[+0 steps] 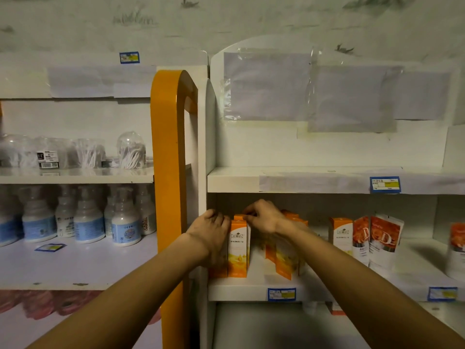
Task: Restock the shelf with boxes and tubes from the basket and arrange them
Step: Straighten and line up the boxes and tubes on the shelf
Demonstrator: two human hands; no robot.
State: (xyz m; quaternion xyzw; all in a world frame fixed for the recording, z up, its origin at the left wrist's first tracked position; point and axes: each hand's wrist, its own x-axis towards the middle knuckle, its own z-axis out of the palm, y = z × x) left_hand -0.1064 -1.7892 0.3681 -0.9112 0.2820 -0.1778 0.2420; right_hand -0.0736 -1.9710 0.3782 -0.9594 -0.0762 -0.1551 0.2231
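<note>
Several orange-and-white boxes stand on the middle shelf [254, 289] of the right-hand unit. My left hand [210, 229] presses against the left side of the front box [238, 250] at the shelf's left end. My right hand [263, 217] pinches the top edge of the same box from above, in front of more orange boxes [285, 263] that my forearm partly hides. Another orange box [341, 234] stands further right, beside orange-and-white tubes [383, 239]. The basket is out of view.
An orange post [167, 187] divides the two shelf units. The left unit holds white bottles with blue labels [125, 222] and clear tubs of cotton swabs [130, 151]. The right unit's upper shelf [314, 181] bears only a blue price tag [385, 184].
</note>
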